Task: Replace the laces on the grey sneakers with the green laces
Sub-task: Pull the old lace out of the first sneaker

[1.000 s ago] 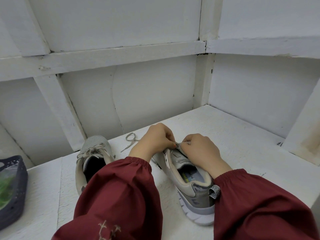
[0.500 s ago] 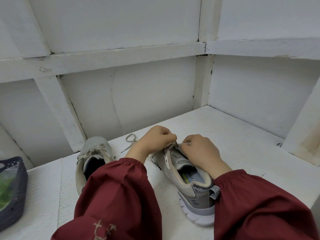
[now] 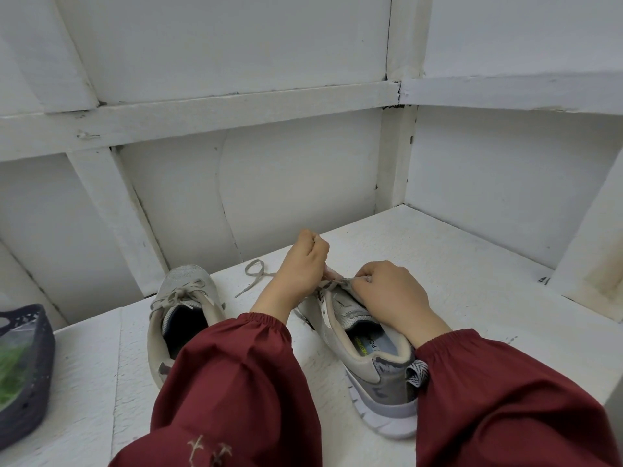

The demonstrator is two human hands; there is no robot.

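Grey lace (image 3: 330,283), pinched by left hand (image 3: 300,264): draw steadily toward eleven o'clock while right hand (image 3: 391,294) pinches the sneaker (image 3: 371,362) at its eyelets.

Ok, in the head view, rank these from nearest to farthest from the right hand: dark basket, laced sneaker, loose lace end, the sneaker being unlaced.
1. Sneaker being unlaced, directly under the right hand.
2. Loose lace end, lying beyond the left hand.
3. Laced sneaker, further left.
4. Dark basket, at the far left edge.
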